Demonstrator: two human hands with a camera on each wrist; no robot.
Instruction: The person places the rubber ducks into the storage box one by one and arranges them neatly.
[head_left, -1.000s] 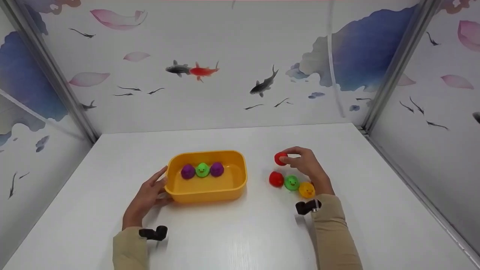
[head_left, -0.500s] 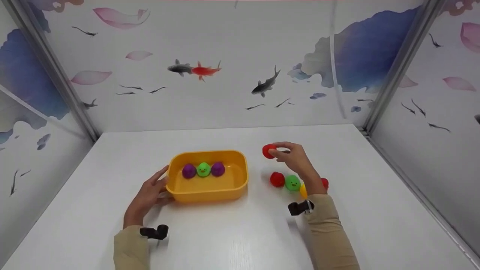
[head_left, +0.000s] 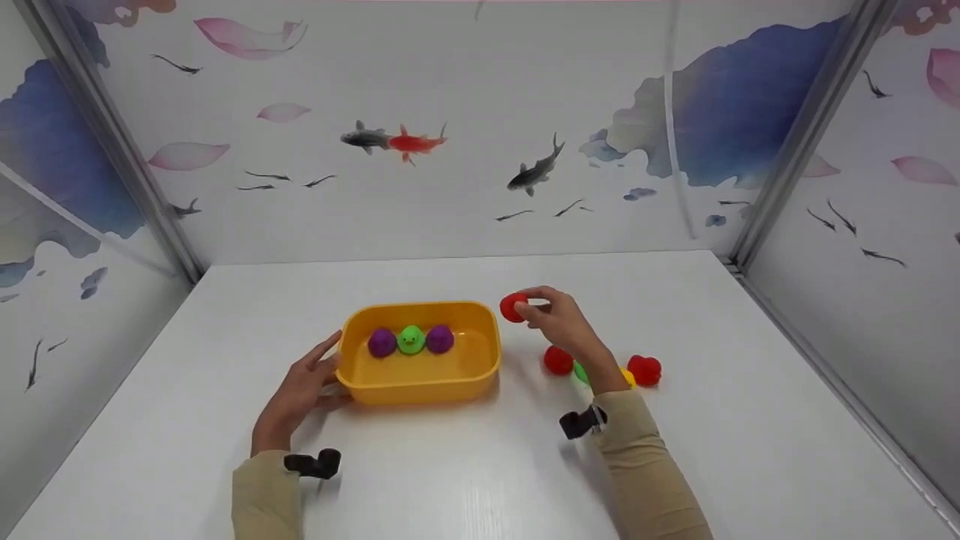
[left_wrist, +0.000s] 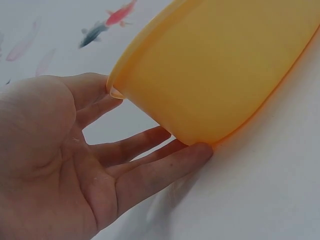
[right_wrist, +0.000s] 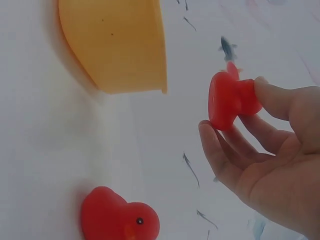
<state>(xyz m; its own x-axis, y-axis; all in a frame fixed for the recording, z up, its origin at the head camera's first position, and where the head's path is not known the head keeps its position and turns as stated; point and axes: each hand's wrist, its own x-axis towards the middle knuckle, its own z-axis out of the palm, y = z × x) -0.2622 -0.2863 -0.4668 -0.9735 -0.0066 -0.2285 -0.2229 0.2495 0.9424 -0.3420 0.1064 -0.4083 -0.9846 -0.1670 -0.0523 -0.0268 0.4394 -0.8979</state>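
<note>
In the head view, the right hand (head_left: 559,319) has its grip pinched on a red toy (head_left: 513,307), just beyond the tub's (head_left: 420,392) back right corner. The right forearm hides most of a green toy (head_left: 580,373) and part of a yellow toy (head_left: 628,378) on the counter (head_left: 450,465); a second red toy (head_left: 557,361) and a third red toy (head_left: 645,370) show at either end of that row. Inside the tub, a green duck (head_left: 410,340) sits between two purple toys (head_left: 382,343), whose faces cannot be made out, with room to their right and in front. The left hand's (head_left: 295,394) thumb side is partly hidden by the tub. A gap of counter separates the tub's right wall from the row. In the left wrist view, the left hand's grip is spread, fingers fairly straight, touching the rim and lower edge; the tub runs out of frame above. In the right wrist view, the pinched toy hangs above rim height, apart from the tub, its face turned away; the frame crops the tub and the second red toy.
</note>
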